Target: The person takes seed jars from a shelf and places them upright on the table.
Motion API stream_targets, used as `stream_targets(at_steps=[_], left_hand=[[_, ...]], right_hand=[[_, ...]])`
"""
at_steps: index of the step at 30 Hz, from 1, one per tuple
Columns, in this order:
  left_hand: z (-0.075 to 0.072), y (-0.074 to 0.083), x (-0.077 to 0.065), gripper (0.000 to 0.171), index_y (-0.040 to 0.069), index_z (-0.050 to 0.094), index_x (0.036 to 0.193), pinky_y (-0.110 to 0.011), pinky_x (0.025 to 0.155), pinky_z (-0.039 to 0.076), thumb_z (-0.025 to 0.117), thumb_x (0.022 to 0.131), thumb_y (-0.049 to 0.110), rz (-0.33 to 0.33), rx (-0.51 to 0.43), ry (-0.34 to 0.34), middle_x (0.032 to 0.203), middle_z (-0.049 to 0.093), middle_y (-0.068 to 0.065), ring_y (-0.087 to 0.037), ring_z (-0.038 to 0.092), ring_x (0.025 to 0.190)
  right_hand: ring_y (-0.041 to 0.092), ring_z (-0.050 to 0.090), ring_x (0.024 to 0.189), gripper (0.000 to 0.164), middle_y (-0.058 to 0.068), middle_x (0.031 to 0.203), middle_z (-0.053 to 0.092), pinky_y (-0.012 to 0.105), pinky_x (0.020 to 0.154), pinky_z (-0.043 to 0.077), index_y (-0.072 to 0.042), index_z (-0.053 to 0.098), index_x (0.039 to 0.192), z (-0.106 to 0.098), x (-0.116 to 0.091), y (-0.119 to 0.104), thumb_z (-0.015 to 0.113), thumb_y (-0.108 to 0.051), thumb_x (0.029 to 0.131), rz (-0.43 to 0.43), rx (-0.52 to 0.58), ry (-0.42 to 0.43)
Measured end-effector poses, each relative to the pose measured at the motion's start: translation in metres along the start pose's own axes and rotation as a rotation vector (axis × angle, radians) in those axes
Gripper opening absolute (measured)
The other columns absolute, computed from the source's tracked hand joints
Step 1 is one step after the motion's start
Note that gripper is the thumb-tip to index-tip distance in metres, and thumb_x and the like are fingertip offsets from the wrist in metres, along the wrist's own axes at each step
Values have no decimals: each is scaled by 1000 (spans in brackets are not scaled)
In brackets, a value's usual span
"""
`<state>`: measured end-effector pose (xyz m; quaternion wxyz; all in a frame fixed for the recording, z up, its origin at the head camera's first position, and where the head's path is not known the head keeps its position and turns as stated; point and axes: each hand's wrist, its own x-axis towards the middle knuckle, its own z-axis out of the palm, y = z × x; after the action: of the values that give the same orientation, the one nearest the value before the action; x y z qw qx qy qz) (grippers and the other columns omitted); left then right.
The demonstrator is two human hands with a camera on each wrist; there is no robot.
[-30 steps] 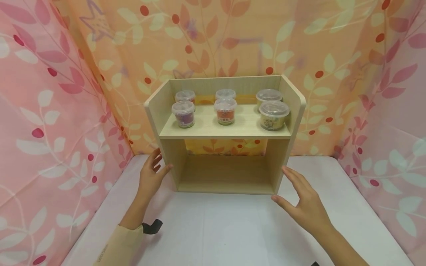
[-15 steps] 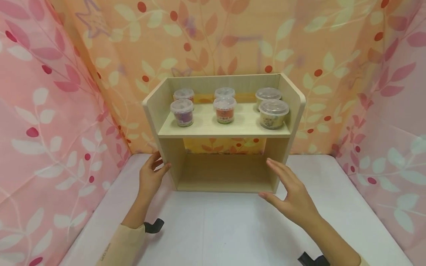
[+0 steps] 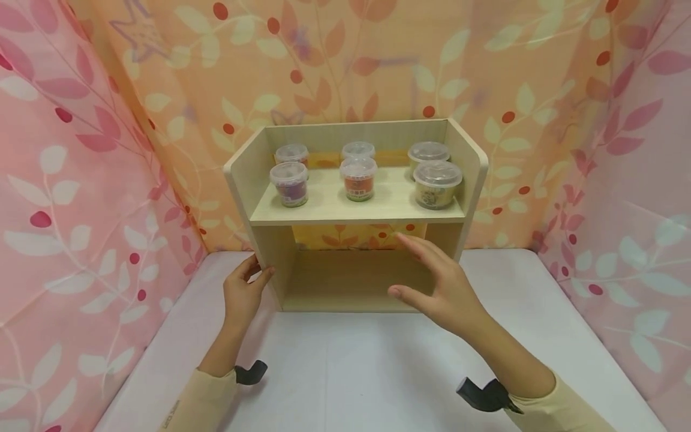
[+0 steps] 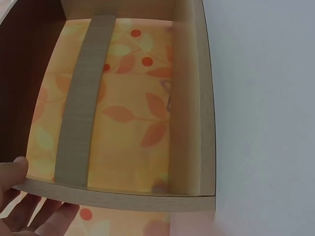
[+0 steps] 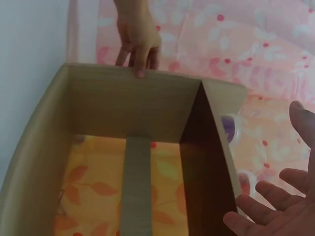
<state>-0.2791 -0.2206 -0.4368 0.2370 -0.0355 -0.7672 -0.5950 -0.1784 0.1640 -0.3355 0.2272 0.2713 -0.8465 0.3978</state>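
A pale wooden two-tier shelf [image 3: 356, 220] stands on the white table. My left hand [image 3: 242, 297] grips its left side panel, thumb on the inner face and fingers outside; the left wrist view shows this thumb [image 4: 15, 169] over the panel's edge. My right hand [image 3: 450, 291] hovers before the lower compartment, fingers extended, thumb apart, holding nothing. On the upper board are small lidded plastic cups: one with purple contents [image 3: 291, 189] at left and one with orange-red contents [image 3: 358, 185] in the middle. To the right sits a wider lidded tub [image 3: 437, 191] with yellowish contents.
Behind the front row stand another cup [image 3: 292, 155] at left, a middle cup [image 3: 358, 149] and a right-hand tub [image 3: 428, 153]. Pink patterned cloth [image 3: 59, 198] hangs at the sides, orange cloth [image 3: 345, 60] at the back. The white tabletop [image 3: 345, 372] extends in front.
My right hand has moved left and up from beside the right panel to in front of the lower compartment. My left hand has closed onto the left panel. The cups keep their places.
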Motion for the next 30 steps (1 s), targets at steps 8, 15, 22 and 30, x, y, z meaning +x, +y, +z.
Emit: stream_targets(at_steps=[8, 15, 22, 30], left_hand=[[-1, 21, -10, 36, -9, 69, 122, -9, 80, 52, 77, 88, -4, 41, 61, 25, 109, 73, -28, -25, 69, 100], [-2, -4, -1, 36, 0, 74, 121, -7, 79, 51, 82, 87, 5, 32, 67, 23, 110, 76, -20, -10, 70, 97], [-5, -5, 1, 34, 3, 76, 118, -10, 78, 53, 83, 85, 4, 37, 66, 5, 107, 77, -17, -1, 70, 93], [-6, -5, 4, 33, 1, 77, 116, -9, 75, 53, 84, 84, 3, 34, 73, 6, 106, 76, -20, 2, 70, 90]], right_hand=[[17, 53, 138, 79, -2, 152, 53, 40, 112, 46, -20, 47, 153, 8, 48, -24, 86, -27, 85, 37, 182, -75], [14, 53, 137, 78, -2, 153, 53, 35, 113, 44, -20, 46, 154, 21, 91, -41, 84, -34, 87, 139, 298, -122], [18, 50, 140, 83, 1, 153, 52, 36, 115, 42, -16, 44, 155, 43, 130, -54, 85, -34, 85, 214, 355, -145], [26, 49, 143, 94, 6, 159, 47, 41, 114, 44, -12, 36, 159, 72, 166, -61, 86, -37, 84, 299, 299, -179]])
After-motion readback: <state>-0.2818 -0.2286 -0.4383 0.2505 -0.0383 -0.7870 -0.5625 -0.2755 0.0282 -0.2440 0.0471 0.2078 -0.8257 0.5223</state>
